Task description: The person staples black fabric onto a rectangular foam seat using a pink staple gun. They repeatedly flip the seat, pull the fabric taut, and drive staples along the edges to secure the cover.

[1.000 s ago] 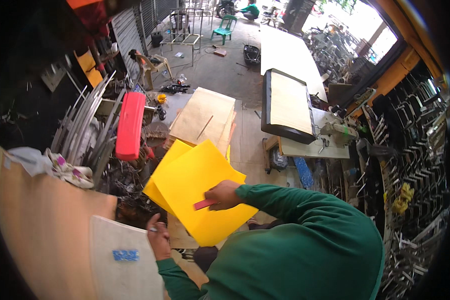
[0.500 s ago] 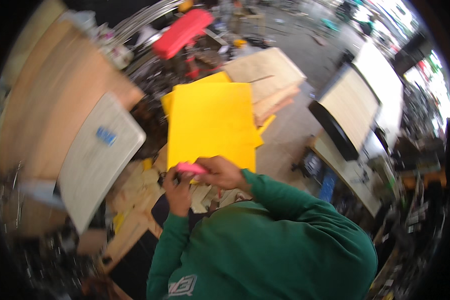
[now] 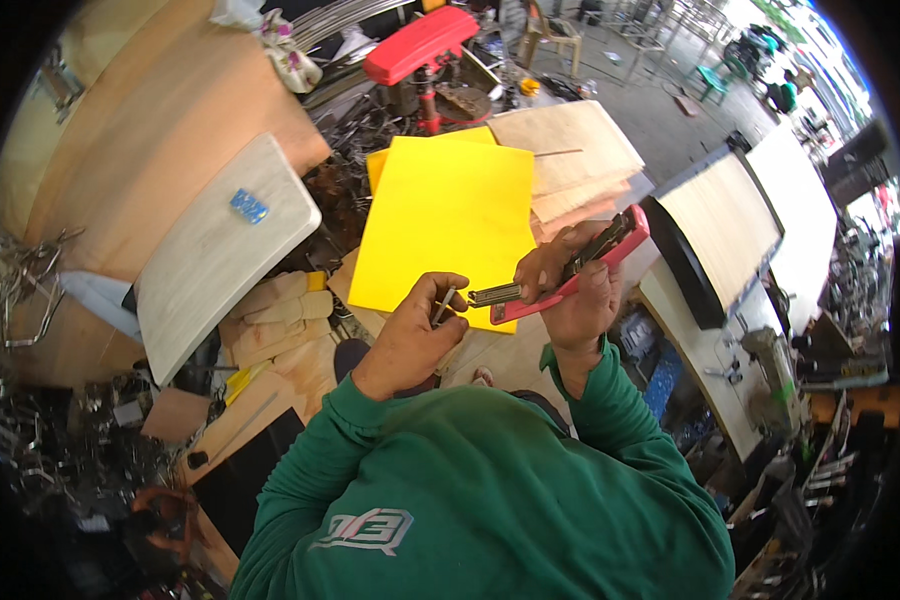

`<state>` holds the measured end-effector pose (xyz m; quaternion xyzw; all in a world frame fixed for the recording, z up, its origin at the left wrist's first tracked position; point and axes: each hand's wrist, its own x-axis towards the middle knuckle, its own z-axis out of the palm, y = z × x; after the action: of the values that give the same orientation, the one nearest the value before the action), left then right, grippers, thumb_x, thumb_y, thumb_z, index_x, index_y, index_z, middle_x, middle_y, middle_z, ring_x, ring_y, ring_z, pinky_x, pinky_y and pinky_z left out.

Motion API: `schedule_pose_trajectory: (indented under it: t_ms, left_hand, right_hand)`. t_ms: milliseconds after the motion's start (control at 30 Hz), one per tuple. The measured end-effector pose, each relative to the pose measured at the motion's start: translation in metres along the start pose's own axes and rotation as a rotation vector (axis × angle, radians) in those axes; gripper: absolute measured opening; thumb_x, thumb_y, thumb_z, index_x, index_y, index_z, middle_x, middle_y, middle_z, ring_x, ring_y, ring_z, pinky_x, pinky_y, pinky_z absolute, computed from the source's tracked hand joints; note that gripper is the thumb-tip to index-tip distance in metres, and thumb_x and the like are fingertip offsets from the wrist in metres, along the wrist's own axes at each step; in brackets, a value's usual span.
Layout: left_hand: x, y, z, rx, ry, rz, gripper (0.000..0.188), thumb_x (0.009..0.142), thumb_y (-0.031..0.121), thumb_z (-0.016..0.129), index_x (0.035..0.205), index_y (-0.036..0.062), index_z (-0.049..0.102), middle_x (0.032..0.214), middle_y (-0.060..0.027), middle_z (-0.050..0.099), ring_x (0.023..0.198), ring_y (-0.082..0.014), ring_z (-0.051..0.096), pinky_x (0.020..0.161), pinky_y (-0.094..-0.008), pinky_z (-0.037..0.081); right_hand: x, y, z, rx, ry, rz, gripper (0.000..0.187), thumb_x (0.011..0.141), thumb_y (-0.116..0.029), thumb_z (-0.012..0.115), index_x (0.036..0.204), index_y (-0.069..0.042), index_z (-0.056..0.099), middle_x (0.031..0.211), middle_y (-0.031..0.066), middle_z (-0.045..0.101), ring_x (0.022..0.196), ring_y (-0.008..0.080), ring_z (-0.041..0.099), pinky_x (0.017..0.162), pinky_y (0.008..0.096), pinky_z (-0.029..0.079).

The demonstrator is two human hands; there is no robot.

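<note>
My right hand [image 3: 582, 290] grips a pink-red stapler [image 3: 627, 237], which is swung open with its metal staple channel sticking out to the left. Pinched between the fingers of my left hand [image 3: 417, 330] is a thin grey metal strip [image 3: 445, 305], perhaps a row of staples. The strip is close to the tip of the channel, with a small gap between them. Under and beyond both hands lies a bright yellow sheet [image 3: 445, 205], stacked over another yellow one.
Tan sheets [image 3: 570, 145] lie behind the yellow ones. To the left are a pale board [image 3: 225, 235] with a small blue packet [image 3: 249, 206] and a large tan panel [image 3: 160, 130]. A red machine [image 3: 422, 45] stands at the back. Scissors [image 3: 723, 372] rest on the right-hand bench [image 3: 705, 395].
My hands have moved apart. The stapler, earlier a pink shape between both hands, is now open in my right hand, while the left holds the metal strip. The view has shifted.
</note>
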<state>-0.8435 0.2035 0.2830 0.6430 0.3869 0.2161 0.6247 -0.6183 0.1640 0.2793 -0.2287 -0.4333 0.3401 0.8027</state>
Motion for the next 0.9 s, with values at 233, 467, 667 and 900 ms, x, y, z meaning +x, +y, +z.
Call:
schedule_pose_trajectory:
  t_ms: [233,467,667,900]
  left_hand:
    - [0.025,0.04,0.018,-0.096,-0.279,0.081,0.043,0.111,0.011,0.07,0.152,0.002,0.061,0.118,-0.0086,0.077,0.114,-0.0174,0.071,0.104,-0.0343,0.056]
    - [0.054,0.054,0.034,-0.482,-0.468,0.06,0.038,0.111,0.017,0.073,0.145,0.0004,0.065,0.123,-0.0114,0.076,0.119,-0.0186,0.072,0.109,-0.0333,0.056]
    - [0.077,0.062,0.067,-0.73,-0.599,0.033,0.034,0.112,0.02,0.072,0.14,0.0017,0.069,0.12,-0.0093,0.078,0.118,-0.0171,0.072,0.107,-0.034,0.057]
    - [0.108,0.063,0.123,-0.805,-0.713,-0.036,0.033,0.113,0.023,0.069,0.141,0.0049,0.07,0.118,-0.0081,0.081,0.107,-0.0166,0.076,0.098,-0.0329,0.06]
  right_hand:
    - [-0.03,-0.059,-0.019,-0.116,0.153,-0.171,0.044,0.114,-0.047,0.061,0.129,-0.005,0.058,0.08,0.0066,0.061,0.059,0.022,0.066,0.068,0.042,0.059]
    - [-0.038,-0.078,-0.023,-0.044,0.289,-0.195,0.044,0.116,-0.048,0.054,0.127,-0.005,0.058,0.078,0.006,0.06,0.057,0.0208,0.065,0.065,0.0401,0.059]
    - [-0.015,-0.084,-0.041,0.2,0.311,-0.036,0.044,0.118,-0.05,0.046,0.128,-0.009,0.058,0.078,0.0041,0.056,0.056,0.019,0.062,0.065,0.0396,0.059]
    - [0.002,-0.115,-0.087,0.215,0.301,-0.002,0.046,0.119,-0.051,0.043,0.127,-0.01,0.061,0.079,0.0039,0.056,0.057,0.0191,0.062,0.066,0.0416,0.06]
